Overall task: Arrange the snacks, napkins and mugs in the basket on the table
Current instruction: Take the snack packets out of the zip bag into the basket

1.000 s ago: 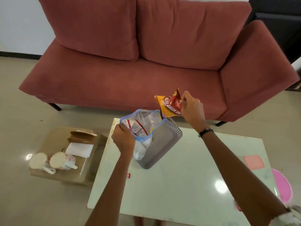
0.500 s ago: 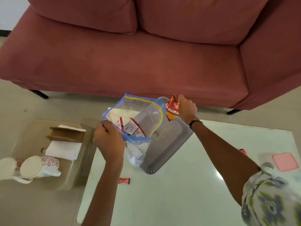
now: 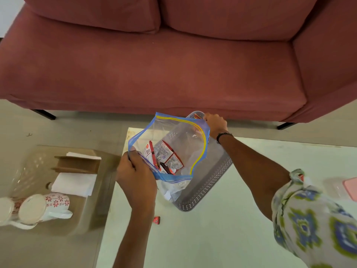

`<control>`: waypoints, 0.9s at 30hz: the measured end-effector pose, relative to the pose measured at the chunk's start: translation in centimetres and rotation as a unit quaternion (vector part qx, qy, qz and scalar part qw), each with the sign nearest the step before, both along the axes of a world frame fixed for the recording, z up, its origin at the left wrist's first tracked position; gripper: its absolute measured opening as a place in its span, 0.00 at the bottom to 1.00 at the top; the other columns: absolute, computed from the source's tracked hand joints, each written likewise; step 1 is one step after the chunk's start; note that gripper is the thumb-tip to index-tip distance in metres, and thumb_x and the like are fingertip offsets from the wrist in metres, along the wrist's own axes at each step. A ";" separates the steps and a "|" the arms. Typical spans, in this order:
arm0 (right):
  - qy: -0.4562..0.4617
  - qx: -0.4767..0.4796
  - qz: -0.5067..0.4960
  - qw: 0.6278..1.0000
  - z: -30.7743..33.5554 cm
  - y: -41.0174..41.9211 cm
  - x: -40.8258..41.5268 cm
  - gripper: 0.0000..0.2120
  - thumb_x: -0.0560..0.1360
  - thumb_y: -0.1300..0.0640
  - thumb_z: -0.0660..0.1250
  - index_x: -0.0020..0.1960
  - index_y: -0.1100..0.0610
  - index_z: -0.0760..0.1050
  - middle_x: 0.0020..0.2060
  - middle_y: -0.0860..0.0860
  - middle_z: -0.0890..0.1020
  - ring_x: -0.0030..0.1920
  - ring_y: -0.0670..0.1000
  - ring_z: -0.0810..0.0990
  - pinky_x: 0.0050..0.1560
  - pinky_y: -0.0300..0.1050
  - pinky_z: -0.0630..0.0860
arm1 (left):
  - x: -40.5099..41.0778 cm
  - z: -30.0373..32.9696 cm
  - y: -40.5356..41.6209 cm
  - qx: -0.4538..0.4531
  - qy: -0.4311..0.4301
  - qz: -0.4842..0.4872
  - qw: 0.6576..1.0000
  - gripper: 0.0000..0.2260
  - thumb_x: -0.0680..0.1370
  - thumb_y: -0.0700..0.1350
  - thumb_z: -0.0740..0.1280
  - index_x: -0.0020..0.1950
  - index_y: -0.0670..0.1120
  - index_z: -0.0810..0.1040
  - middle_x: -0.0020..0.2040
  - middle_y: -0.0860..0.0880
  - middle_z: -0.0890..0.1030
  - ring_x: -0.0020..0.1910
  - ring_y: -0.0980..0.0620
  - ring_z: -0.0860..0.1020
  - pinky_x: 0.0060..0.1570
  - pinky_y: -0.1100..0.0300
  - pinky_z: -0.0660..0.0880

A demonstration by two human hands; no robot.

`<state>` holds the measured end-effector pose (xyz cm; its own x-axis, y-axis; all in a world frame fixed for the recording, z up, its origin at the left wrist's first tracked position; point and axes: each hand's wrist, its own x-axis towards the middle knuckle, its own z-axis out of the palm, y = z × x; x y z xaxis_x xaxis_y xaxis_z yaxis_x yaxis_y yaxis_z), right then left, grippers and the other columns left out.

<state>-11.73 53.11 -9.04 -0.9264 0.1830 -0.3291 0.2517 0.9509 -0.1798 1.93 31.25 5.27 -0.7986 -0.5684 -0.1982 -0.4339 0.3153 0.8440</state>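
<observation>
**Emptying the snack bag into the basket, one packet at a time**

I am watching the left hand gripping the near edge of the zip bag, fingers curled round the blue rim and holding its mouth wide. The right hand is reaching over the far end of the grey basket, curled on a red-and-orange snack packet that is sitting just inside the far wall. The basket is standing on the pale counter, with the bag hanging over and partly into it.

To do this well, I am judging that the right hand should let the packet settle flat against the far wall before releasing, leaving room beside it. The left hand should be keeping the bag's mouth open and low, so the small sachets inside are not spilling. One red sachet is already lying loose on the counter. The mugs and napkins are waiting on the low side table, well apart from the basket.
</observation>
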 end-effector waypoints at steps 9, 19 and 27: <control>0.005 0.013 -0.108 0.994 -0.5 2.6 1.4 0.12 0.76 0.67 0.59 0.57 0.67 0.76 0.55 0.65 0.79 0.58 0.65 0.78 0.55 0.54 0.76 | 0.4 -1.1 -0.1 -0.011 -0.010 -0.002 1.000 0.19 0.80 0.53 0.53 0.54 0.40 0.75 0.47 0.44 0.82 0.42 0.46 0.82 0.29 0.66 0.71; 0.189 -0.189 -0.115 0.957 10.4 1.1 4.2 0.08 0.73 0.61 0.65 0.49 0.57 0.82 0.44 0.56 0.86 0.47 0.56 0.84 0.52 0.46 0.77 | 1.1 -1.2 1.2 -0.004 0.003 -0.018 1.000 0.16 0.81 0.46 0.55 0.47 0.36 0.75 0.39 0.46 0.77 0.34 0.53 0.76 0.27 0.73 0.70; 0.024 -0.271 0.104 0.957 19.6 -7.1 12.2 0.06 0.71 0.61 0.66 0.38 0.56 0.81 0.34 0.51 0.85 0.35 0.47 0.80 0.42 0.39 0.75 | 2.7 -0.4 2.8 0.022 -0.004 -0.071 0.997 0.15 0.81 0.47 0.54 0.53 0.38 0.75 0.44 0.43 0.80 0.38 0.50 0.78 0.34 0.69 0.74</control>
<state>0.51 46.00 10.59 -0.9406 -0.1930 -0.2792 0.0454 0.7437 -0.6669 4.64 34.01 4.89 -0.8688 -0.4401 -0.2271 -0.3942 0.3370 0.8550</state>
